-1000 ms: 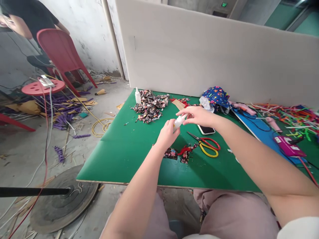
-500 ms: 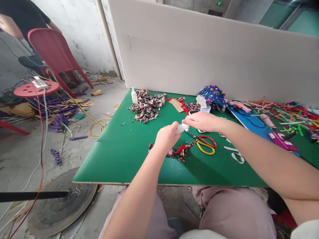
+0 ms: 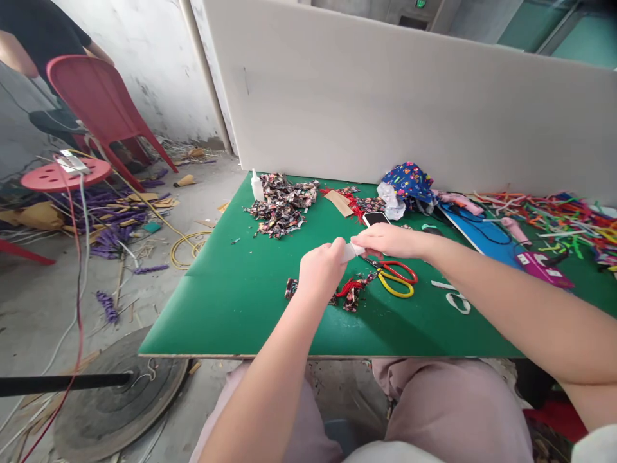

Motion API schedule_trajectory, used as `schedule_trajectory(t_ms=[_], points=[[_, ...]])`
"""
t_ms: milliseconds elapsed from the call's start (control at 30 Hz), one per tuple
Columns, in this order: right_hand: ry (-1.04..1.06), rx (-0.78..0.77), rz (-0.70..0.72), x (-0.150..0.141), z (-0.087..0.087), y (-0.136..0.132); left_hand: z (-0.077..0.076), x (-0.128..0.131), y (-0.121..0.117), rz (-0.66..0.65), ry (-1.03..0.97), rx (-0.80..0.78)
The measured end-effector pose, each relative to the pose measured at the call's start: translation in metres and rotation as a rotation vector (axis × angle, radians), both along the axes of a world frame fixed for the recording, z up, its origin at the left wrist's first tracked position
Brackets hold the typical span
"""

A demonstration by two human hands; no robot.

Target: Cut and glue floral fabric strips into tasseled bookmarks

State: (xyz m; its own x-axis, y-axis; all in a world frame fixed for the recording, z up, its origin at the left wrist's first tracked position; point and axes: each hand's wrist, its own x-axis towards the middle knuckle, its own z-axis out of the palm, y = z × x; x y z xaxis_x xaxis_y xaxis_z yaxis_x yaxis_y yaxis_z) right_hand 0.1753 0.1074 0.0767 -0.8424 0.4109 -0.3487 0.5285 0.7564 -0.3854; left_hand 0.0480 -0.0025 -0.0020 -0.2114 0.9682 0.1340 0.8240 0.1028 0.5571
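My left hand (image 3: 322, 267) is closed round a small white plastic bottle (image 3: 351, 252), mostly hidden by the fingers. The fingers of my right hand (image 3: 380, 240) pinch its other end, over the table. Just below them lie scissors (image 3: 398, 279) with one red and one yellow handle, blades partly under my right hand. Between my forearms is a dark patterned fabric piece (image 3: 353, 297) with red string, and a similar scrap (image 3: 290, 288) shows left of my left wrist. Behind my right hand rests a phone (image 3: 376, 219).
On the green table (image 3: 216, 296) are a pile of patterned fabric pieces (image 3: 282, 204), a white nozzle bottle (image 3: 257, 186), a cardboard strip (image 3: 339, 202), blue patterned cloth (image 3: 409, 181), a pink glue gun (image 3: 463, 204) and colourful strips (image 3: 569, 225). A grey-white panel (image 3: 385, 96) stands behind. Another person is near a red chair (image 3: 94, 96).
Both hands stay together on the white bottle; my right hand has shifted slightly down, and more of the phone shows. The view has moved a little.
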Motion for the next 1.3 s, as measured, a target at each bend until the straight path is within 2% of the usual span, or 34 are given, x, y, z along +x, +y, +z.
schedule_trajectory(t_ms=[67, 100, 167, 233, 300, 400, 567, 633, 700, 800, 900, 1000, 1100, 1300], points=[[-0.046, -0.079, -0.008, 0.004, 0.000, 0.003, 0.000, 0.002, 0.001, -0.008, -0.028, -0.021], [-0.036, -0.060, -0.015, 0.006, 0.001, 0.003, 0.000, 0.002, 0.001, -0.023, -0.056, -0.040], [0.042, 0.096, 0.004, 0.011, 0.005, 0.000, 0.002, -0.001, 0.001, -0.076, -0.134, -0.087], [0.125, 0.287, 0.095, 0.014, 0.008, -0.007, 0.005, -0.007, 0.000, -0.160, -0.222, -0.139], [0.145, 0.348, 0.190, 0.014, 0.009, -0.014, 0.007, -0.011, -0.003, -0.247, -0.291, -0.187], [0.086, 0.222, 0.174, 0.011, 0.007, -0.018, 0.006, -0.013, -0.005, -0.307, -0.314, -0.229], [-0.081, -0.214, -0.035, 0.012, -0.013, -0.008, -0.003, 0.002, -0.003, -0.156, -0.184, -0.174], [-0.110, -0.302, -0.058, 0.016, -0.018, -0.004, -0.006, 0.007, -0.001, -0.113, -0.169, -0.166], [-0.110, -0.345, -0.121, 0.020, -0.018, -0.002, -0.007, 0.009, 0.001, -0.125, -0.202, -0.193], [-0.045, -0.207, -0.119, 0.024, -0.007, -0.004, -0.005, 0.003, 0.002, -0.249, -0.333, -0.304], [-0.023, 0.082, 0.071, 0.025, 0.003, -0.011, 0.001, -0.006, 0.002, -0.420, -0.481, -0.415], [-0.058, 0.282, 0.197, 0.026, 0.003, -0.021, 0.005, -0.010, -0.001, -0.525, -0.552, -0.454], [-0.083, 0.369, 0.225, 0.029, -0.001, -0.029, 0.006, -0.006, -0.003, -0.523, -0.530, -0.426], [-0.086, 0.421, 0.199, 0.035, -0.009, -0.033, 0.001, 0.011, -0.002, -0.352, -0.304, -0.247]])
